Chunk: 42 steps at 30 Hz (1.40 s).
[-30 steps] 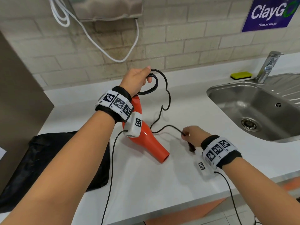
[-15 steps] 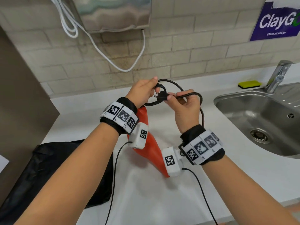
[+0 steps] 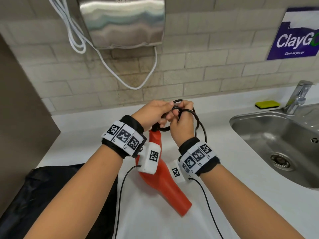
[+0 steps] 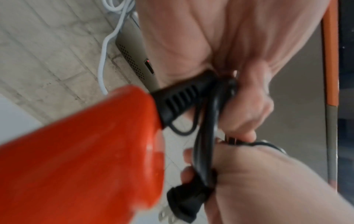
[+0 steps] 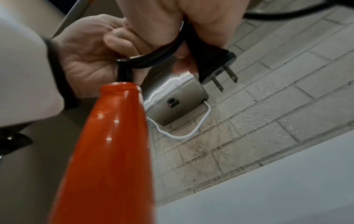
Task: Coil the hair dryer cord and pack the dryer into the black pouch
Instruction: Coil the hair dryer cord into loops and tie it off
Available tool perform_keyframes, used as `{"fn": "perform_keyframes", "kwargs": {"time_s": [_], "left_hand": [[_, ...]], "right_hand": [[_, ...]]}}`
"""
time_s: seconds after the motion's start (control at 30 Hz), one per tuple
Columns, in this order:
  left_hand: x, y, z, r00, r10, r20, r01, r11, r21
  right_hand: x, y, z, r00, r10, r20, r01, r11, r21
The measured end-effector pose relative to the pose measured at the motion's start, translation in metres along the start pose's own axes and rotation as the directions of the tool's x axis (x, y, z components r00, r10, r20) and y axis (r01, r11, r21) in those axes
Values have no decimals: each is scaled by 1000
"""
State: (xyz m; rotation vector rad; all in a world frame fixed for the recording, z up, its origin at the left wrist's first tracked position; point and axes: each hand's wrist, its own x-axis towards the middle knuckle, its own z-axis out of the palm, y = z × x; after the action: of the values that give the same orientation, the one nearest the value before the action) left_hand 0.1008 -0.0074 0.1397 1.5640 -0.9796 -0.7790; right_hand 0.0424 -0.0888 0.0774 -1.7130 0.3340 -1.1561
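The orange hair dryer [image 3: 165, 183] hangs nozzle-down over the white counter, its handle end up between my hands [image 4: 80, 159] [image 5: 113, 151]. Its black cord [image 3: 198, 121] is gathered in loops above the handle. My left hand [image 3: 153, 112] grips the loops where the cord's strain relief [image 4: 182, 100] leaves the handle. My right hand [image 3: 183, 121] holds the same bundle from the right, with the black plug [image 5: 214, 63] sticking out below its fingers, prongs bare [image 4: 184, 206]. The black pouch [image 3: 43, 195] lies flat on the counter at lower left, partly under my left forearm.
A steel sink [image 3: 279, 144] with a tap [image 3: 298, 95] is sunk into the counter on the right, a yellow sponge [image 3: 267, 104] behind it. A steel hand dryer [image 3: 120, 21] with a white cable [image 3: 110, 66] hangs on the tiled wall. A brown panel [image 3: 19, 109] bounds the left.
My right hand picked the plug end off the counter and brought it up to my left hand. The loose cord is now gathered into loops, and the dryer hangs a little higher.
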Motion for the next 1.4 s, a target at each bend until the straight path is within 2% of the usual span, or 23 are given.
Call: {"fn": "perform_keyframes", "kwargs": {"time_s": [0.07, 0.17, 0.3, 0.43, 0.57, 0.67, 0.73, 0.8, 0.87, 0.9, 0.97, 1.0, 1.03, 1.07, 1.1, 1.13, 1.17, 1.2, 1.23, 1.3, 1.37, 1.4], "left_hand": [[1, 0, -3, 1000, -15, -2, 15, 1000, -25], [4, 0, -4, 994, -29, -102, 25, 999, -45], [9, -3, -2, 973, -4, -230, -6, 999, -43], [12, -6, 3, 938, 12, -346, -44, 995, -84], [12, -8, 1, 919, 16, -393, -79, 986, -144], [12, -9, -1, 913, 16, -408, -108, 973, -204], [12, -9, -1, 908, 16, -418, -122, 966, -228], [12, -10, -3, 898, 9, -439, -136, 956, -259], [11, -10, -6, 888, 2, -459, -148, 948, -282], [11, -11, -7, 886, 2, -463, -150, 947, -284], [8, -11, -10, 887, 5, -461, -149, 949, -277], [7, -11, -10, 889, 8, -457, -147, 952, -268], [6, -11, -10, 893, 13, -450, -143, 956, -257], [5, -11, -10, 898, 18, -440, -140, 959, -246], [4, -11, -10, 903, 23, -428, -138, 961, -240], [4, -11, -9, 909, 24, -417, -135, 962, -239], [4, -11, -8, 913, 23, -407, -132, 962, -241], [4, -10, -7, 917, 21, -399, -128, 961, -244], [5, -10, -6, 920, 21, -392, -127, 961, -246], [5, -9, -3, 925, 27, -378, -126, 963, -239], [5, -8, -1, 929, 32, -368, -123, 966, -226], [5, -8, -1, 930, 31, -366, -120, 968, -222]], "right_hand": [[2, 3, -3, 998, -21, 64, 25, 998, -55], [-3, 8, -10, 988, -80, 131, 93, 991, -93], [-16, 14, -15, 978, -57, 198, 87, 986, -143], [-26, 22, -20, 975, -11, 221, 55, 980, -194], [-25, 33, -30, 935, 47, 353, 83, 936, -343], [-22, 47, -36, 935, 95, 342, 78, 886, -458], [-21, 62, -39, 926, 187, 327, 14, 850, -527], [-22, 78, -42, 889, 346, 300, -102, 788, -607], [-23, 92, -48, 809, 508, 297, -150, 666, -731], [-23, 100, -52, 764, 572, 299, -133, 592, -795], [-21, 111, -56, 668, 677, 310, -15, 428, -904], [-20, 114, -57, 621, 711, 330, 68, 370, -926], [-20, 115, -56, 600, 721, 348, 117, 351, -929], [-17, 112, -54, 604, 704, 374, 120, 384, -916], [-13, 110, -50, 641, 655, 400, 51, 484, -873], [-9, 103, -47, 696, 572, 435, -33, 630, -776], [-6, 93, -42, 741, 473, 476, -93, 775, -625], [-2, 79, -37, 759, 382, 527, -125, 880, -457], [0, 66, -33, 750, 315, 582, -151, 937, -314], [2, 44, -22, 698, 235, 676, -209, 970, -122], [1, 32, -15, 644, 169, 746, -278, 960, 23], [1, 28, -13, 636, 137, 760, -313, 945, 91]]}}
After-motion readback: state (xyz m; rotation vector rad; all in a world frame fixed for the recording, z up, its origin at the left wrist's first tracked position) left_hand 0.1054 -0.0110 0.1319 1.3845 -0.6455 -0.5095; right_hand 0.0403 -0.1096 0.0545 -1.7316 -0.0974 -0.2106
